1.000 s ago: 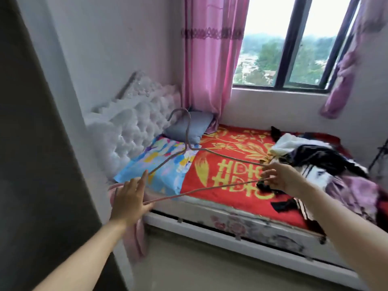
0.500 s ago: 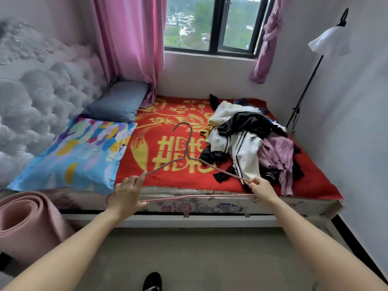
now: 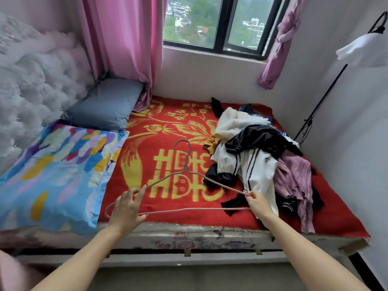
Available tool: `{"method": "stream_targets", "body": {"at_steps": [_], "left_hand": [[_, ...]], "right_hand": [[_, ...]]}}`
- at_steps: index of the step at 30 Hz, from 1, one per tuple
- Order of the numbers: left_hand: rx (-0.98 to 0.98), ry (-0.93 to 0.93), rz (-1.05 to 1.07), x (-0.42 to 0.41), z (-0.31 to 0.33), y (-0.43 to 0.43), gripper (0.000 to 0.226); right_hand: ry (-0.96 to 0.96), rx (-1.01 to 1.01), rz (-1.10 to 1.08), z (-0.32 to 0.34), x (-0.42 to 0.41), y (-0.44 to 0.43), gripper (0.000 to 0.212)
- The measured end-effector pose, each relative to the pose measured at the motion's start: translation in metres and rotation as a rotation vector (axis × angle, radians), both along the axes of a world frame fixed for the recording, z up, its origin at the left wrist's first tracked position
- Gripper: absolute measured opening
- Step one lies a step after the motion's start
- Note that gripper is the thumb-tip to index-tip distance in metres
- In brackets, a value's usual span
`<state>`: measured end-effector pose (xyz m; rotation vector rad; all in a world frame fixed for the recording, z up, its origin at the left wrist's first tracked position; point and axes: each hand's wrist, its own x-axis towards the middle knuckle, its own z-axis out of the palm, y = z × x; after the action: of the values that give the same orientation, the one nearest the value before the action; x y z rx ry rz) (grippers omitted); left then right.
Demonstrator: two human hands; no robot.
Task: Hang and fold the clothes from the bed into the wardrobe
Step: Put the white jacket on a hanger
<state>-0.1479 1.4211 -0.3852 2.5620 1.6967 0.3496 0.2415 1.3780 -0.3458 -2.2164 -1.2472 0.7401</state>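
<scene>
A thin pink wire hanger (image 3: 186, 164) is held flat over the red and gold blanket (image 3: 168, 131) near the bed's front edge, hook pointing away from me. My left hand (image 3: 127, 207) holds its left end, thumb under the bottom bar. My right hand (image 3: 258, 203) pinches its right corner. A heap of clothes (image 3: 262, 156) lies on the right half of the bed: white, black, striped white and mauve pieces, just beyond my right hand. The wardrobe is out of view.
A colourful pillow (image 3: 52, 175) and a grey pillow (image 3: 105, 103) lie at the left by the white tufted headboard (image 3: 31, 85). Pink curtains hang beside the window (image 3: 216, 22). A black floor lamp (image 3: 327, 91) stands at the right wall.
My view has swung from the headboard side to face the bed squarely and moved closer. Both hands still hold the hanger, now lower over the blanket's front edge.
</scene>
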Motion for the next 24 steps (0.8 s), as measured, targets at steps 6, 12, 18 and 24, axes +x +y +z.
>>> {"method": "stream_targets", "body": {"at_steps": [6, 12, 18, 24], "left_hand": [[-0.082, 0.056, 0.040, 0.003, -0.016, 0.059, 0.108], [-0.168, 0.049, 0.106, 0.014, -0.027, 0.118, 0.106], [-0.461, 0.233, 0.353, 0.058, -0.040, 0.167, 0.120], [-0.585, 0.255, 0.330, 0.140, -0.060, 0.200, 0.084]], "right_hand": [[-0.006, 0.022, -0.008, -0.026, 0.001, 0.064, 0.017], [-0.018, 0.006, 0.048, -0.047, 0.016, 0.141, 0.023], [0.187, -0.428, 0.213, -0.069, 0.047, 0.214, 0.075], [0.120, -0.449, 0.278, -0.079, 0.111, 0.286, 0.083]]}}
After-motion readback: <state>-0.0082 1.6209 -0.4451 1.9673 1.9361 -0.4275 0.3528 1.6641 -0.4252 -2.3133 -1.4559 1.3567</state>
